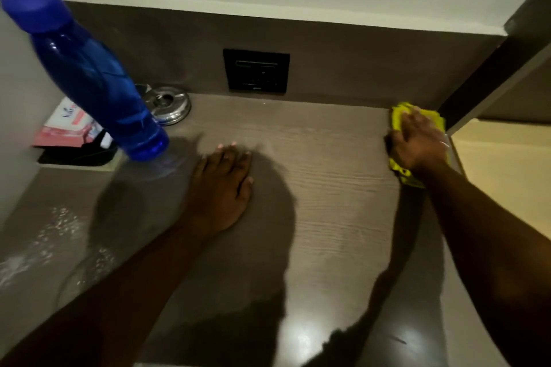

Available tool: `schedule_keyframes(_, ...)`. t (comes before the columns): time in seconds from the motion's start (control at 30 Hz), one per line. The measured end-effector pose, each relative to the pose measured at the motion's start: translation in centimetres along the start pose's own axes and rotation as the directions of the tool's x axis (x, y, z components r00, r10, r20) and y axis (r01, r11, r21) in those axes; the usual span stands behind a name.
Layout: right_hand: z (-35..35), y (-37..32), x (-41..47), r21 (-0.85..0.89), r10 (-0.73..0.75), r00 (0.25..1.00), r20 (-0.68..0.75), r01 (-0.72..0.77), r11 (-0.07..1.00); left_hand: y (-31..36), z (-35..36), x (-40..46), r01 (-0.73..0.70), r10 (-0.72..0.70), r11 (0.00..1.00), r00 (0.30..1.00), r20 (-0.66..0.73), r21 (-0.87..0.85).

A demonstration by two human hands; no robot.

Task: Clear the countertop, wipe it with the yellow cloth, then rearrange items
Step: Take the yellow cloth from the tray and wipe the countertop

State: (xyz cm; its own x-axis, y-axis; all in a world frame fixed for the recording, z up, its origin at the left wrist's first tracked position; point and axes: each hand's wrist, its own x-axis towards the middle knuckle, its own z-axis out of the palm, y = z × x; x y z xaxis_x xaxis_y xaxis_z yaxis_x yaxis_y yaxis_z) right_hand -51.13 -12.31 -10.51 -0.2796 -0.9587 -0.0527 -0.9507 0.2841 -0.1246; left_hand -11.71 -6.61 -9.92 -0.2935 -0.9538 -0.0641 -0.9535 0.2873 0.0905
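A grey-brown wood-grain countertop (328,176) fills the view. My right hand (417,143) presses the yellow cloth (401,118) flat against the counter's far right edge, with cloth showing above and below the fingers. My left hand (223,185) rests palm down on the bare counter near the middle, fingers together, holding nothing. A tall blue plastic bottle (89,74) with a blue cap stands at the back left.
A shiny steel lidded container (170,106) sits behind the bottle. A pink-and-white packet (65,128) and a black item (77,152) lie in a recess at the left. A black switch panel (256,70) is on the back wall. A dark cabinet edge (492,74) rises at the right.
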Motion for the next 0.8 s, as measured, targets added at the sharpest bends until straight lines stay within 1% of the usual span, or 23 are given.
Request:
schedule_keyframes(0.07,-0.2,0.9,-0.4,-0.041,0.063,0.998,-0.026,-0.064,0.997,-0.4,0.3,0.0,-0.009,0.009,1.0,1.0,-0.005,-0.001)
schedule_keyframes(0.17,-0.5,0.5,-1.7,-0.028,0.112,0.993,-0.041,-0.114,0.993,-0.6,0.6,0.0,-0.015,0.014,1.0,1.0,-0.017,-0.014)
schedule_keyframes(0.2,-0.5,-0.1,-2.3,-0.022,0.144,0.989,-0.037,-0.145,0.989,-0.7,0.8,-0.1,-0.008,0.007,1.0,1.0,-0.025,-0.026)
schedule_keyframes(0.23,-0.2,-0.8,-3.2,-0.017,0.207,0.978,-0.028,-0.207,0.978,-0.8,1.0,0.0,-0.001,-0.001,0.999,1.0,-0.03,-0.049)
schedule_keyframes(0.3,0.6,-2.3,-5.4,0.011,0.371,0.928,-0.024,-0.371,0.929,-0.8,1.4,0.1,0.013,-0.017,0.995,0.999,-0.045,-0.102)
schedule_keyframes(0.37,1.5,-4.6,-7.2,0.083,0.509,0.86,-0.036,-0.505,0.859,-0.8,1.7,0.1,0.006,-0.013,0.991,0.998,-0.056,-0.133)
schedule_keyframes(0.47,1.8,-9.4,-6.5,0.144,0.614,0.789,0.018,-0.61,0.779,-0.9,2.0,0.3,-0.016,0.009,0.989,0.999,-0.05,-0.148)
schedule_keyframes(0.5,1.8,-10.9,-5.5,0.166,0.616,0.786,0.046,-0.615,0.771,-0.8,2.0,0.4,-0.009,0.002,0.99,0.999,-0.049,-0.142)
schedule_keyframes(0.53,1.9,-12.5,-4.5,0.172,0.596,0.8,0.067,-0.597,0.783,-0.7,2.0,0.4,0.001,-0.007,0.992,0.999,-0.044,-0.13)
schedule_keyframes(0.6,2.3,-15.8,-3.1,0.153,0.464,0.882,0.085,-0.472,0.868,-0.4,1.8,0.4,0.01,-0.013,0.996,0.999,-0.036,-0.086)
schedule_keyframes(0.67,2.9,-19.2,-2.8,0.096,0.246,0.964,0.097,-0.255,0.962,-0.4,1.7,0.4,0.008,-0.009,0.999,1.0,-0.025,-0.049)
schedule_keyframes(0.7,3.1,-20.3,-3.2,0.058,0.126,0.986,0.106,-0.132,0.99,-0.1,1.6,0.5,0.011,-0.011,0.999,1.0,-0.018,-0.036)
schedule_keyframes(0.73,3.1,-21.0,-3.8,0.029,0.001,0.993,0.115,-0.004,1.0,0.0,1.5,0.5,0.015,-0.015,1.0,1.0,-0.019,-0.023)
schedule_keyframes(0.8,2.6,-20.5,-5.4,0.022,-0.224,0.967,0.125,0.223,0.975,0.4,1.0,0.4,-0.004,0.004,1.0,0.999,-0.034,0.008)
